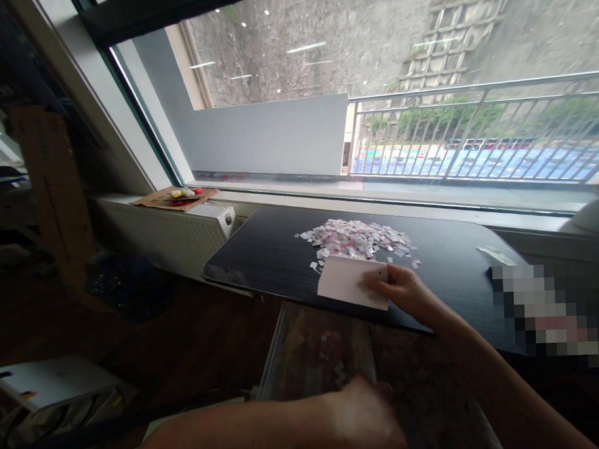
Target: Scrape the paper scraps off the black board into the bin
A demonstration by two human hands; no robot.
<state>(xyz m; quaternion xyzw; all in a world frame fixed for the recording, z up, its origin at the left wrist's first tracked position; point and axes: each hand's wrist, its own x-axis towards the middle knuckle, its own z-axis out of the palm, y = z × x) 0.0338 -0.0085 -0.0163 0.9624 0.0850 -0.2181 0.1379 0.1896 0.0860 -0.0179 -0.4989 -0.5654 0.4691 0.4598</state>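
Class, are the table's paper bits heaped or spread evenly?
Heaped: the paper bits overlap thickly on the table, with loose ones around.

no readable text, labels, brands, numbers or signs anywhere in view

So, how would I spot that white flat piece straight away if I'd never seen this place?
Below the big window is a dark table. By its near edge, in front of a heap of pale bits, the right hand grips the white flat piece. It is one large, four-sided piece; the bits beyond it are many and tiny.
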